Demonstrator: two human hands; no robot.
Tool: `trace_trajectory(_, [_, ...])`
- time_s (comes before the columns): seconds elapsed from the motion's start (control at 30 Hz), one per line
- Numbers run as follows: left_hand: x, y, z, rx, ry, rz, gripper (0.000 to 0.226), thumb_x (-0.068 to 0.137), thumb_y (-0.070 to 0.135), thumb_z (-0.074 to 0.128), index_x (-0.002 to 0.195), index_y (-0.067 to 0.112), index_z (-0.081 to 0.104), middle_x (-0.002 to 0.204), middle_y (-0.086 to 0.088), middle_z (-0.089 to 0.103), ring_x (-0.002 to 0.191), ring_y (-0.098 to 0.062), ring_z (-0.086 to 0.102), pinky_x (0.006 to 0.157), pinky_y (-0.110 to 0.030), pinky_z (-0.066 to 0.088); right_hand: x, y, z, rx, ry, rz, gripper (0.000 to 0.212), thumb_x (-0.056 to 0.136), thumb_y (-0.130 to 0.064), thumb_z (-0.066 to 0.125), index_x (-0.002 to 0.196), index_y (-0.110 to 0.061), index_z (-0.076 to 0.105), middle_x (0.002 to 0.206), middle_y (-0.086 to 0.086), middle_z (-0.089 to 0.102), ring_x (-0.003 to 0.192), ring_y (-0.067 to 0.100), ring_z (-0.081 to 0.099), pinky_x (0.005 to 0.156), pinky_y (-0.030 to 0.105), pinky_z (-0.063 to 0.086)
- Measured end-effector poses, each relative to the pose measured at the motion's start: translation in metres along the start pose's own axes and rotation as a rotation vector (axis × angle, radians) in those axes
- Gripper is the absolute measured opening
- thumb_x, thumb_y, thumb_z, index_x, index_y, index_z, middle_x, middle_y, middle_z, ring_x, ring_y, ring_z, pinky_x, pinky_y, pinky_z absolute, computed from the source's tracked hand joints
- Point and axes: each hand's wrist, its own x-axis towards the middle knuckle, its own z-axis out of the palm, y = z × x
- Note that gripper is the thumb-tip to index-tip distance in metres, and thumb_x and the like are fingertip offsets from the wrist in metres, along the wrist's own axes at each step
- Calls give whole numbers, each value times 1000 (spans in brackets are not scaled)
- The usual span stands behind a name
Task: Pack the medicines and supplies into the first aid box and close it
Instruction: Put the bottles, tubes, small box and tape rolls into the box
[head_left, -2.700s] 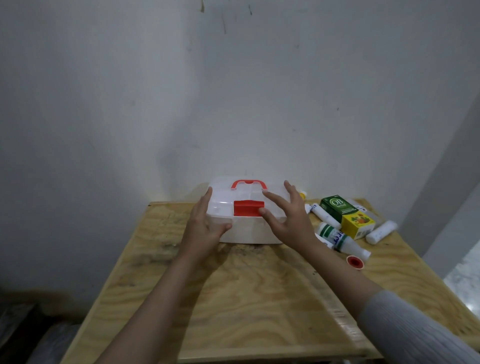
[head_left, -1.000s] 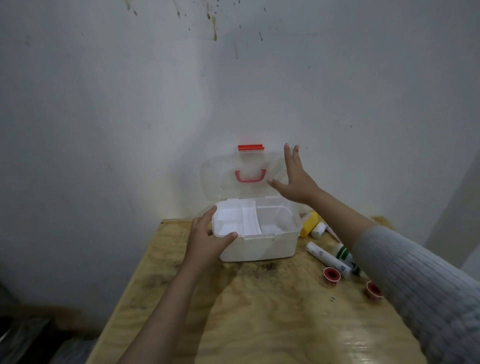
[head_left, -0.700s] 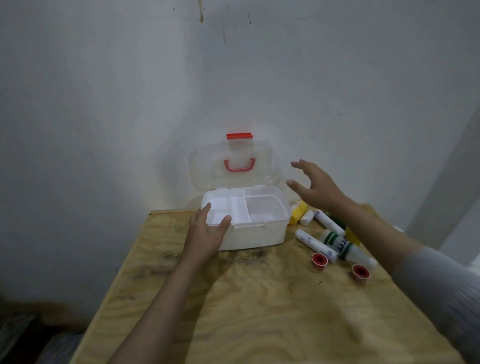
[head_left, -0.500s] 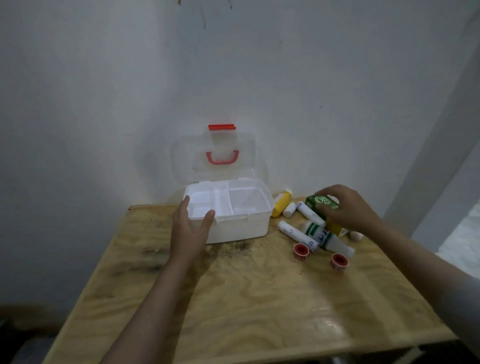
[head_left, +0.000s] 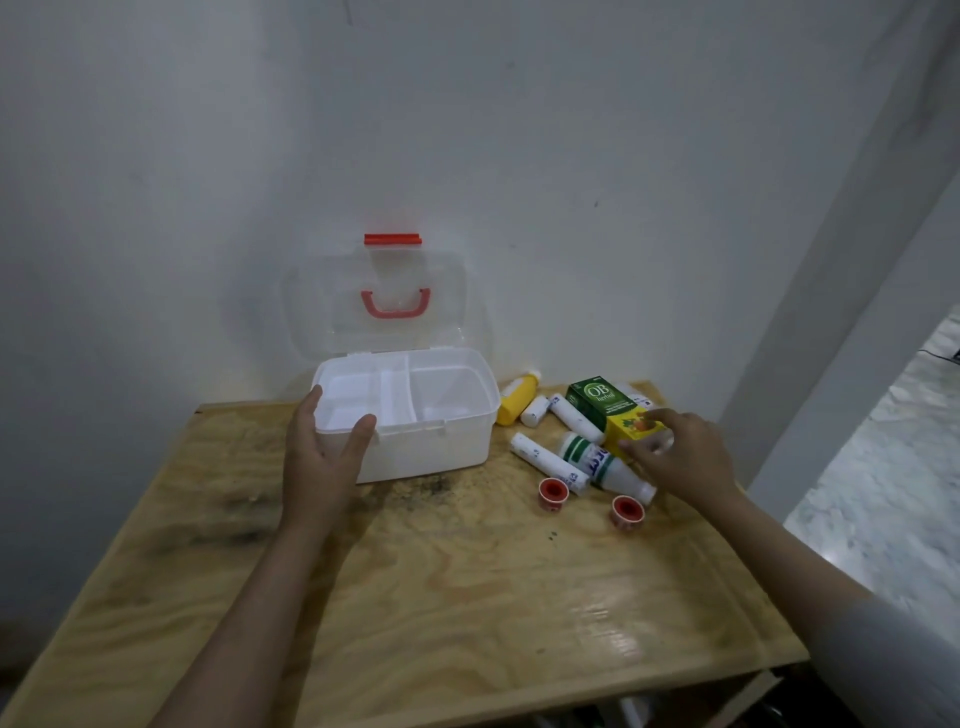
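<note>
The white first aid box (head_left: 431, 452) stands open on the wooden table (head_left: 467, 597), its clear lid (head_left: 322, 306) with the red handle upright against the wall. Its divided tray holds nothing. My left hand (head_left: 322, 467) grips the box's front-left corner. To the right lie the supplies: a green carton (head_left: 597, 405), a yellow carton (head_left: 626, 423), a yellow bottle (head_left: 514, 405), a white bottle with a green label (head_left: 592, 460), white rolls (head_left: 545, 462) and two red tape rolls (head_left: 553, 494). My right hand (head_left: 685, 460) pinches the yellow carton between thumb and forefinger.
The wall runs right behind the box and the supplies. A grey pillar (head_left: 852, 312) rises at the table's right rear, with pale floor (head_left: 893, 493) beyond the right edge. Bare wood stretches from the box to the table's near edge.
The closed lid was lifted and now leans on the wall. My right hand left the lid, dropped to the supplies, passed over the green carton and closed on the yellow carton. My left hand stayed on the box.
</note>
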Motion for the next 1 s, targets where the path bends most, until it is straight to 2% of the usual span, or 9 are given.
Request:
trace_trajectory(0.07, [0,0,0,-1,-1,-1,68,84,39,63,143,24,32,150,-1,34,135,-22,34,104,-41,40,2,-5,4,-5,7,18,54,65,-60,68,103,-22,67,91,9,70,92,34,60,74,40,52])
trace_trajectory(0.17, [0,-1,-1,-13,-1,-2,67,84,39,63,142,25,33,150,0,34,135,-21,34,105,-43,40,2,-14,1,110,40,56,44,71,-40,74,108,-15,69,99,15,63,91,31,61,69,30,44])
trace_trajectory(0.27, [1,-3,-1,-24,-2,-6,67,83,41,63,142,26,33,150,1,34,136,-21,34,106,-44,40,6,-18,-12,171,123,-26,43,73,-32,77,112,-13,69,105,16,61,93,27,60,72,26,38])
trace_trajectory(0.43, [1,-5,-1,-38,-8,-25,68,82,44,64,141,30,33,150,0,34,135,-23,35,103,-49,43,13,-53,-55,366,185,-225,41,75,-28,77,114,-16,68,112,11,58,99,20,58,81,31,49])
trace_trajectory(0.6, [0,-2,-1,-46,1,-33,68,82,42,65,141,30,33,151,0,33,136,-22,33,104,-46,42,18,-116,-84,353,14,-464,37,78,-26,74,114,-20,68,121,9,56,109,18,55,87,32,50])
trace_trajectory(0.77, [0,-2,-1,-65,-1,-43,67,81,40,67,140,31,35,150,1,34,135,-20,34,105,-47,42,28,-178,-65,96,-129,-621,34,74,-24,74,108,-17,72,120,14,58,111,25,53,91,30,39])
trace_trajectory(0.83, [1,-3,-1,-56,1,-50,68,81,41,67,139,33,34,150,2,33,135,-21,34,104,-48,43,34,-198,-47,38,-202,-611,36,71,-21,72,107,-16,73,119,13,58,110,25,52,87,27,38])
trace_trajectory(0.9, [1,-3,-1,-53,2,-54,68,80,42,68,139,34,34,150,2,33,135,-21,34,103,-47,44,38,-215,-26,14,-275,-573,38,68,-20,69,105,-16,73,116,9,58,105,24,53,81,28,44])
trace_trajectory(1.0, [1,-2,-1,-43,3,-55,69,79,43,68,139,35,34,150,2,34,134,-21,35,99,-44,48,39,-232,3,33,-357,-506,35,70,-16,67,105,-13,73,113,7,64,90,15,54,71,26,44])
